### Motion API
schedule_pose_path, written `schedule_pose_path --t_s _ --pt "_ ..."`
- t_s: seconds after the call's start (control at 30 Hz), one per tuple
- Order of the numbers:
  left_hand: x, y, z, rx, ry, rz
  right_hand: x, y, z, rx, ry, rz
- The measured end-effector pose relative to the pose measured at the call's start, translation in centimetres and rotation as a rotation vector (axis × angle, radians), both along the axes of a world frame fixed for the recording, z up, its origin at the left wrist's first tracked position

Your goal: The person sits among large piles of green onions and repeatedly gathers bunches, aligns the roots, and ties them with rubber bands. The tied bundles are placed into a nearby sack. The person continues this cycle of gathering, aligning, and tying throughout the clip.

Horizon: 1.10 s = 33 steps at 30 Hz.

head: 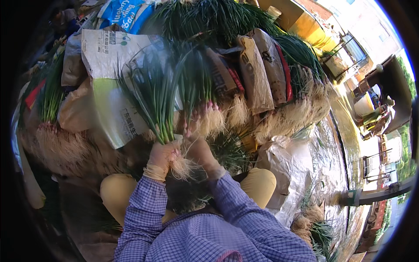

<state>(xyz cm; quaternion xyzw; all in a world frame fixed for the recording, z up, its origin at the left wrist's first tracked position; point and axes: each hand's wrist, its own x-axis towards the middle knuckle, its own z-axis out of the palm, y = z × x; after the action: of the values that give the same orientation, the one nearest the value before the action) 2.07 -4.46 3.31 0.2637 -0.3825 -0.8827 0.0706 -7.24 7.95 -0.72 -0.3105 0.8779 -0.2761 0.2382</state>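
In my gloved left hand (161,154) is a small bunch of green onions (162,126). Their dark leaves fan up and away from me, and the pale roots hang down to the right of the fist. My right hand (200,151) is close beside it, at the root side of the bunch, with its fingers partly hidden. A few more green onions with purplish bulbs (187,128) stand just above it; whether its fingers grip any of them is unclear. Beyond both hands, rooted green onions (209,119) lie on the heap with roots towards me.
Printed woven sacks (114,82) and folded bags (255,77) lie among the onion heap (212,19). Another onion bundle (49,108) is at the left. A crumpled pale sheet (284,167) covers ground at the right, near a pole (366,196). A person (381,119) is farther off.
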Motion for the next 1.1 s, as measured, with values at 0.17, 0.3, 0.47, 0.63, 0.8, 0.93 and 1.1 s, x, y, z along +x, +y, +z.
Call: schedule_pose_path --t_s 0.17,0.3,0.47,0.63,0.8,0.93,1.1 --pt "-0.2 0.0 -0.5 0.027 -0.022 -0.102 0.8 3.8 0.5 -0.077 -0.349 0.222" --pt "0.0 0.2 -0.3 -0.119 -0.049 -0.188 -1.2 2.5 9.0 -0.075 -0.494 -0.338" --pt "-0.2 0.4 -0.6 -0.130 0.041 -0.122 -1.2 0.1 5.6 -0.010 0.189 -0.062" --pt "-0.6 0.9 4.0 -0.214 0.132 -0.020 -2.4 4.4 -6.9 0.138 -0.183 -0.142" --pt "-1.8 -1.4 3.5 0.041 0.079 -0.051 -1.2 1.0 1.7 -0.014 -0.196 -0.238" --pt "-5.2 -0.9 0.6 -0.029 0.050 -0.044 -1.0 -0.2 -1.7 -0.909 -1.048 -0.243" --pt "-4.9 -2.0 -1.2 -0.034 -0.116 -0.163 -1.1 3.3 -1.8 -0.522 -0.740 -0.104"
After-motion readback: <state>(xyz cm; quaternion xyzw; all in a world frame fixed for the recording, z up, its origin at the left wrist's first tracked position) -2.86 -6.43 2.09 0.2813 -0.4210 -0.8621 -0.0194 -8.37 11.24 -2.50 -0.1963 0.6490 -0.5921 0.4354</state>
